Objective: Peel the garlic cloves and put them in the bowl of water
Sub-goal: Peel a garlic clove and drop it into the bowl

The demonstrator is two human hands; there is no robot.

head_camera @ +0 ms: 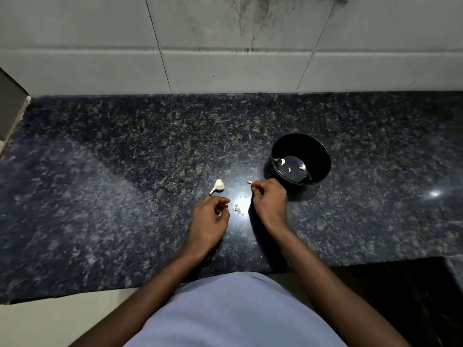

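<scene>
Right hand (269, 201) pinches a garlic clove (249, 182) just left of the black bowl (318, 151); left hand (210, 219) curls loosely, contents unclear. Slippery clove: a loose pinch could drop it onto the counter (125, 171).

Both bare forearms reach forward over the bench's near edge, converging toward its middle. The left hand (210, 221) lies knuckles up with fingers curled inward, thumb and forefinger tips close together; what they hold cannot be told. The right hand (269, 201), slightly farther forward, has its fingers curled, pinching a small pale clove (249, 182) at its fingertips.
</scene>
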